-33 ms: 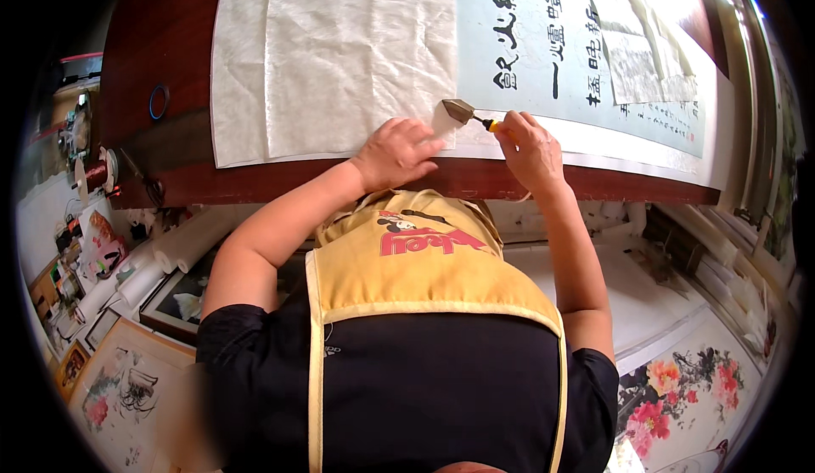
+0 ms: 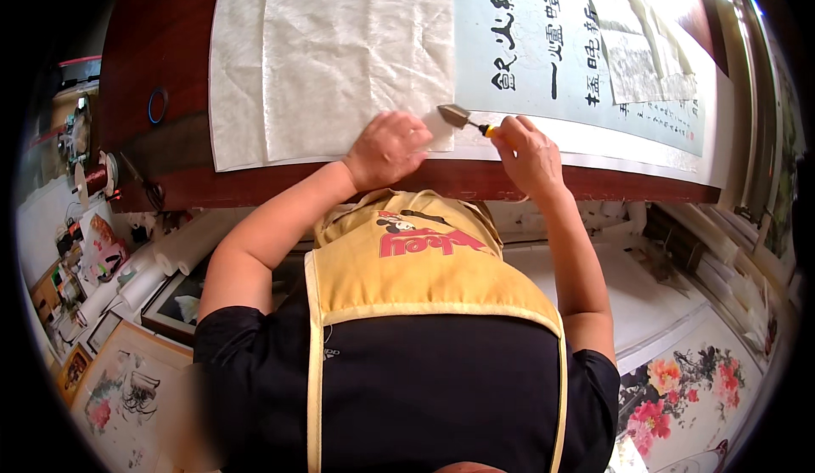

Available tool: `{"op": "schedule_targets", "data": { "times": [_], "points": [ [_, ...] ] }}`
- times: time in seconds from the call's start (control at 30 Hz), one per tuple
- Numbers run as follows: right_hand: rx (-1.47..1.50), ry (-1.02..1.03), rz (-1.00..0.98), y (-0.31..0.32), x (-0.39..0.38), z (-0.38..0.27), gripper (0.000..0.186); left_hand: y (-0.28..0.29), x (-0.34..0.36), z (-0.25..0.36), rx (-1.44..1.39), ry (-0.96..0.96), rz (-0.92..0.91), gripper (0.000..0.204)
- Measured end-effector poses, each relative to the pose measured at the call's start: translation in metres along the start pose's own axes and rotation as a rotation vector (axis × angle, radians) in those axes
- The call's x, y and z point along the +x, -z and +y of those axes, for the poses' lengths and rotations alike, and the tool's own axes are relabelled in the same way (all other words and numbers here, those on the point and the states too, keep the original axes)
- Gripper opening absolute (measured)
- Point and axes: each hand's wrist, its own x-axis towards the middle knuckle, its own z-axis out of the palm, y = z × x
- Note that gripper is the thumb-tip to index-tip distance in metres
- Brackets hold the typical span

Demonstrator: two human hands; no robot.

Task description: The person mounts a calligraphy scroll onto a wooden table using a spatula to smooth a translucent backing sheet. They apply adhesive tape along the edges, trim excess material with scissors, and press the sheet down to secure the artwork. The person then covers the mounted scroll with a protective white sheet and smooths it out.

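My right hand (image 2: 528,152) grips the yellow-and-black handle of a small iron (image 2: 453,115) with a pointed metal head. The head lies over the right edge of a thin, creased off-white sheet (image 2: 340,57), beside a pale blue calligraphy panel (image 2: 475,65). Just left of the iron, my left hand (image 2: 386,146) rests at the sheet's near edge. Its fingers are loosely bent and slightly blurred, thumb apart, with nothing visible in them. A whitish patch of paper shows between this hand and the iron's tip.
Crinkled paper pieces (image 2: 637,57) lie over the panel's far right. On the dark red table (image 2: 161,163) are a blue ring (image 2: 158,105) and scissors (image 2: 151,191), left of the sheet. A wire spool (image 2: 98,177) stands at the left edge. A flower painting (image 2: 671,396) lies below right.
My left hand has shifted slightly left and its fingers are more bent. The iron's head has moved a little left and down with my right hand.
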Motion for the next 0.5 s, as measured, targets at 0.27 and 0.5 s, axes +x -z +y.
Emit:
{"op": "schedule_targets", "data": {
  "times": [0.27,0.5],
  "points": [
    [-0.001,0.053,-0.142,-0.009,-0.019,0.011,0.007,0.03,0.048,-0.055,0.15,0.019,-0.004,0.023],
    [0.167,-0.013,-0.213,0.018,-0.033,0.016,0.008,0.01,0.086,-0.098,0.21,-0.067,-0.234,0.036]
  ]
}}
